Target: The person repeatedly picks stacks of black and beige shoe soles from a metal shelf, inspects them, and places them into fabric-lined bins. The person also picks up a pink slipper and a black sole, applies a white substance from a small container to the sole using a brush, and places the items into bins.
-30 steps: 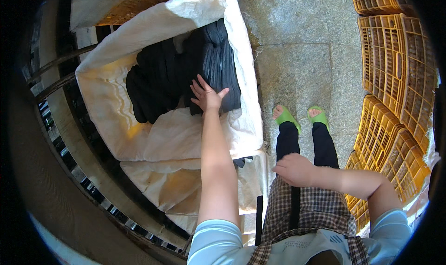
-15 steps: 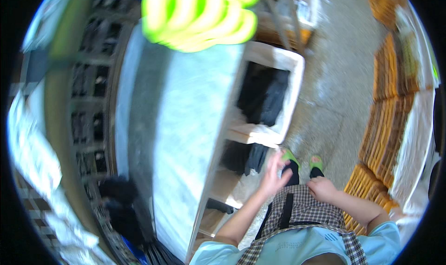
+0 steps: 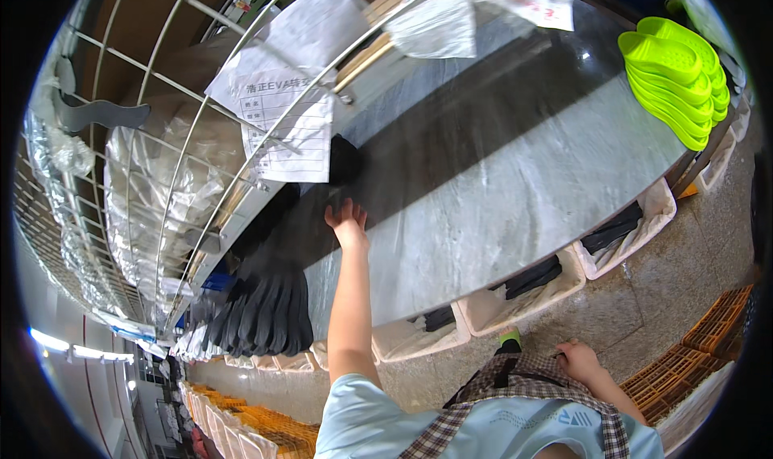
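My left hand (image 3: 348, 224) reaches out over a grey table (image 3: 483, 185), fingers apart and holding nothing. Just beyond its fingertips is a dark object (image 3: 346, 159), partly covered by a hanging paper sheet, its kind unclear. To the left of my left arm, several black shoe insoles (image 3: 266, 314) stand in a close row at the table's near end. At the far right end lies a stack of bright yellow-green insoles (image 3: 676, 80). My right hand (image 3: 578, 361) is down beside my checked apron (image 3: 523, 369), its fingers curled, and nothing shows in them.
A wire rack (image 3: 181, 137) with a clipped paper form (image 3: 286, 129) and clear plastic bags (image 3: 153, 193) rises along the table's left side. White-lined bins (image 3: 523, 302) holding black pieces stand under the near edge. Orange crates (image 3: 668, 382) stand on the floor at right.
My view has swung left, toward the table and rack. My left hand has moved from in front of my body out over the tabletop. My right hand remains low by the apron.
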